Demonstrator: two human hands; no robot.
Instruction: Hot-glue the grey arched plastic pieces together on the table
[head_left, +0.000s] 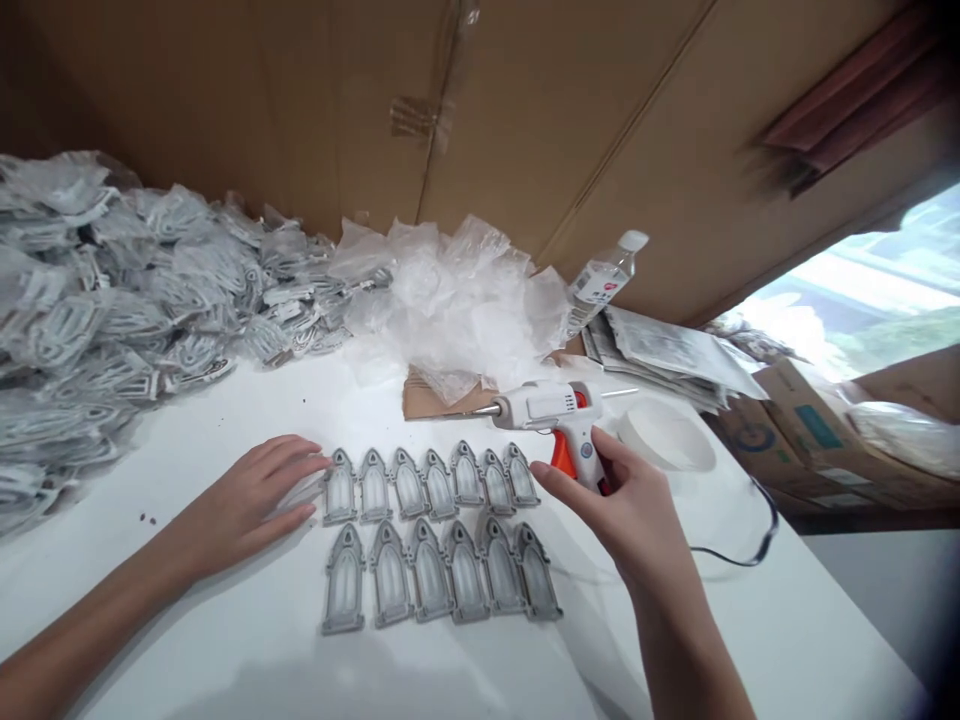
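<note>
Two rows of several grey arch-shaped window pieces (435, 530) lie flat on the white table (247, 640). My left hand (255, 495) rests flat beside the leftmost piece of the back row, fingers stretched out and touching it. My right hand (622, 505) is wrapped round the handle of a white and orange hot glue gun (551, 415), whose metal nozzle points left just behind the back row. A black cord (750, 545) runs from the gun off to the right.
A big heap of bagged grey pieces (112, 300) fills the left. Crumpled clear plastic bags (457, 300), a water bottle (604, 280), papers (667, 350) and a white roll of tape (660, 435) lie behind. Cardboard walls (525, 120) enclose the back.
</note>
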